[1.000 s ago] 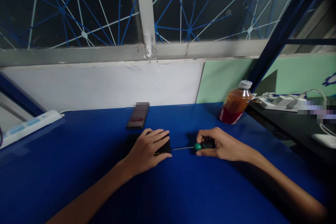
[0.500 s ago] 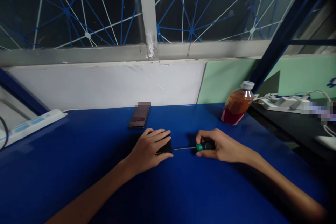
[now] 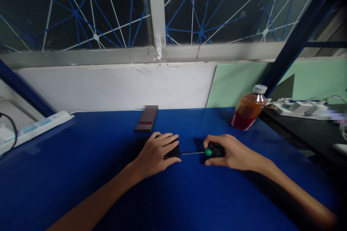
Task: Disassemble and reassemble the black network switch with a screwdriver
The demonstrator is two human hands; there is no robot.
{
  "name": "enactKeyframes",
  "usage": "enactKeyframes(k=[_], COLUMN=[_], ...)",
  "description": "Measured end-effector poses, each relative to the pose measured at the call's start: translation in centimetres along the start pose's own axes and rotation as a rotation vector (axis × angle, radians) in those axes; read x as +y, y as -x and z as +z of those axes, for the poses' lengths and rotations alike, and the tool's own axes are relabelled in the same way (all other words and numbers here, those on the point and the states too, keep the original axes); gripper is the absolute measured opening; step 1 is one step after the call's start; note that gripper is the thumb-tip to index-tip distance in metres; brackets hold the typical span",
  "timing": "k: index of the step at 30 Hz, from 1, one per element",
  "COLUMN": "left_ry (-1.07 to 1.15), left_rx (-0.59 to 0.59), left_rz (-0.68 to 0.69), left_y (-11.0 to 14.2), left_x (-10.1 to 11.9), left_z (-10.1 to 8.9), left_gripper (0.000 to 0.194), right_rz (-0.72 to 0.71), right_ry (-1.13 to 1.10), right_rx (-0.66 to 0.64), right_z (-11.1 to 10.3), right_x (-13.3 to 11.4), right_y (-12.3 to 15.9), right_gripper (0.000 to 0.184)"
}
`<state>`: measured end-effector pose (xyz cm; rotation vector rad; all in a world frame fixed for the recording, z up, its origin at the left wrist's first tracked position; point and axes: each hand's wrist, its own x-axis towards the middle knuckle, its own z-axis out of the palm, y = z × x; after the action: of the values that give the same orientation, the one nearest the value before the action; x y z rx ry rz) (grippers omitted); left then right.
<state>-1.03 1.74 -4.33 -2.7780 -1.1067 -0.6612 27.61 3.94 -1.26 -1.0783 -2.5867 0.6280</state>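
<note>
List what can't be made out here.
All in the head view:
Black box: most of its top, under the left hand.
Screwdriver: handle's back end, behind the right hand; tip, too small to tell if touching the box.
Phone: upper part, blurred by pixelation.
Left-side power strip: near end, cut off by the left edge.

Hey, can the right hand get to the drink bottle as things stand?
Probably yes: nothing visible lies between the right hand and the bottle beyond it on the blue table. It holds a screwdriver, though, so it would likely need freeing first.
</note>
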Motion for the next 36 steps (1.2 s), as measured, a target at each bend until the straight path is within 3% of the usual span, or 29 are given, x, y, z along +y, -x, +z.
enactKeyframes(k=[4, 12, 21, 30, 36], left_ry=[0.006, 0.016, 0.126, 0.245, 0.289], left_rx=[0.012, 0.003, -0.021, -0.099, -0.077], left_rz=[0.003, -0.011, -0.075, -0.087, -0.108], left_y=[0.0, 0.0, -0.2, -0.4, -0.3], left_x=[0.0, 0.2, 0.2, 0.2, 0.2], left_z=[0.1, -0.1, -0.5, -1.3, -1.3], left_gripper=[0.048, 0.048, 0.043, 0.059, 0.073], right_rz=[-0.004, -0.113, -0.020, 0.029, 0.029], right_ry=[-0.083, -0.062, -0.003, 0.009, 0.009], right_rx=[0.013, -0.023, 0.007, 0.083, 0.084], right_z=[0.2, 0.0, 0.1, 0.8, 0.8], right_x=[0.4, 0.2, 1.0, 0.9, 1.0], right_y=[0.0, -0.4, -0.4, -0.9, -0.8], right_gripper=[0.029, 0.035, 0.044, 0.045, 0.045])
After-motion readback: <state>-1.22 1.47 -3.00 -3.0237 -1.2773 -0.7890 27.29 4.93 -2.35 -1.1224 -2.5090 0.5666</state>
